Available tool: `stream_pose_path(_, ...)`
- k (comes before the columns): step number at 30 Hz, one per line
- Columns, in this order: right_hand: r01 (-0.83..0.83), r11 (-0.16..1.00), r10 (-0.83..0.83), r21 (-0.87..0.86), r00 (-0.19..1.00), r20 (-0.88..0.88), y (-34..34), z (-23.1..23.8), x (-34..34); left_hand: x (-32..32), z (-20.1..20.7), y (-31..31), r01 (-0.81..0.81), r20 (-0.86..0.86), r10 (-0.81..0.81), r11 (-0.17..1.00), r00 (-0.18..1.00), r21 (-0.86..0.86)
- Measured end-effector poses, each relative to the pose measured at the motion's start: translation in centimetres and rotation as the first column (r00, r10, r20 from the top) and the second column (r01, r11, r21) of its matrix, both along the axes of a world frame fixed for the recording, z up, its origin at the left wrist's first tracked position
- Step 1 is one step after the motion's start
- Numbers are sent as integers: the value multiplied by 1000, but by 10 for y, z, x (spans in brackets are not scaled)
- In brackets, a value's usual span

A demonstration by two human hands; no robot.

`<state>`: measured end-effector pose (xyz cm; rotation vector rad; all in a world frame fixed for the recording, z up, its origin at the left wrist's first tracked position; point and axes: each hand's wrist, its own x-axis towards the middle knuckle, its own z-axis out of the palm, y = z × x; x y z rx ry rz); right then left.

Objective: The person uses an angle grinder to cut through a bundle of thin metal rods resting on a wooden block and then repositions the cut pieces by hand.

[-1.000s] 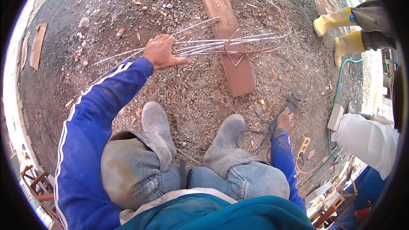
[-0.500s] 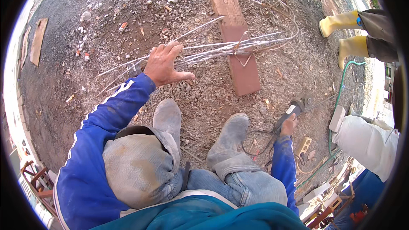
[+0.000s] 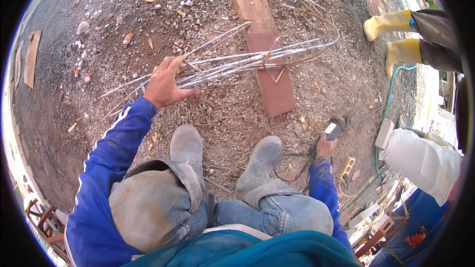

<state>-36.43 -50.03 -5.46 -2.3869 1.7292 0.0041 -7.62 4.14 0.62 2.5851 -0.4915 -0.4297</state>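
Note:
A bundle of thin steel rods (image 3: 247, 61), tied with bent wire ties, lies across a wooden plank whose near end is reddish brown (image 3: 273, 91). Over the left part of the bundle is my left hand (image 3: 167, 83), thumb stretched out and fingers apart from it. Whether its fingertips touch the rods cannot be made out. Low on my right, my right hand (image 3: 326, 146) is closed around the body of an angle grinder (image 3: 336, 127). The grinder's head points away to the right, and a dark cord trails from its rear.
Another person's yellow boots (image 3: 396, 24) stand at the far right. Near them run a green hose (image 3: 391, 101) and a white sack (image 3: 420, 160). A perforated brick (image 3: 347, 166) lies by the grinder's cord. My grey boots (image 3: 187, 146) are on gravel with scattered stones and wood chips.
My left hand has moved left along the rods, and its fingers are a little more bent. The grinder has turned slightly in my right hand. The whole view has shifted a little.

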Motion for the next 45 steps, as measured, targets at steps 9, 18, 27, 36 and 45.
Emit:
stream_pose_path(9,-20,996,25,-86,998,59,-3,-10,-6,-5,-12,0,-4,187,28,992,982,-129)
stream_pose_path(18,-354,933,357,-70,877,322,43,27,47,18,28,-11,70,473,24,981,881,-180)
stream_pose_path(27,-591,544,690,596,719,82,157,69,216,60,63,-35,15,600,110,980,793,-200)
stream_pose_path(36,-492,681,436,543,868,238,206,51,201,70,63,-56,1,627,181,960,757,-278)
stream_pose_path(45,-697,676,694,239,711,110,241,53,195,93,93,-82,-214,-324,41,827,945,-520)
